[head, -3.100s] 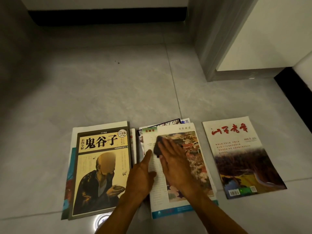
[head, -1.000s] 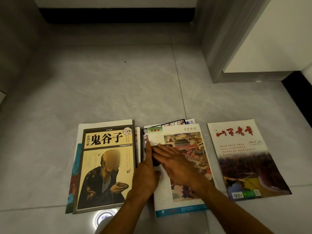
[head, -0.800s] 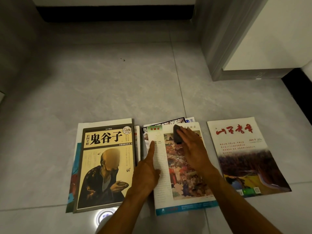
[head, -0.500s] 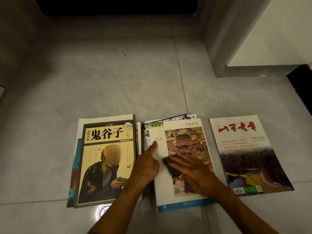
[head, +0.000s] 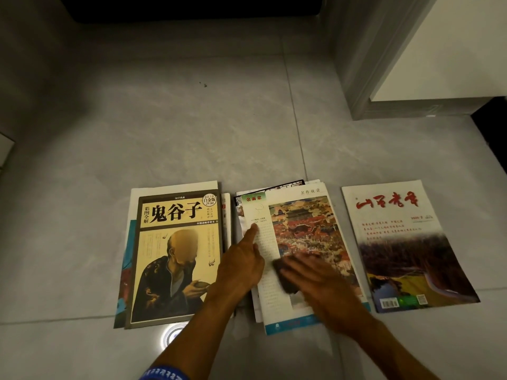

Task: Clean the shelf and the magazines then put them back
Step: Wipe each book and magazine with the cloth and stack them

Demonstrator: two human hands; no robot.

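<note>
Lying on the floor: three groups of printed matter side by side on the smooth grey marbled floor tiles (head: 192,138), seen from the head camera
Left pile: a rectangular tan-and-black glossy book with a robed seated figure on its cover (head: 175,256) tops a stack of flat white and teal sheets (head: 124,270) whose edges stick out at the left and far side
Middle pile: a thin white-paged magazine with a red-and-gold palace painting and a green corner label (head: 296,229) lies uppermost on several fanned-out magazines (head: 274,187), their corners showing beyond its far edge
Right magazine: a white-topped soft-cover magazine with red brush lettering and a dark landscape photo (head: 400,248) lies flat alone, apart from the middle pile
Left hand (head: 241,267): rests on the left edge of the palace magazine, index finger straight and pointing away along the text column, other fingers folded under; a blue patterned cuff (head: 164,375) shows at the forearm
Right hand (head: 321,283): blurred, fingers stretched flat and together, pressing a small dark soft-looking wiping pad (head: 285,275) onto the lower part of the palace magazine
Surroundings: a black skirting strip (head: 192,8) at the far wall, a grey moulded door frame (head: 367,64) at the right
Floor texture: polished, with a round bright reflection (head: 172,334) near the book's near edge
</note>
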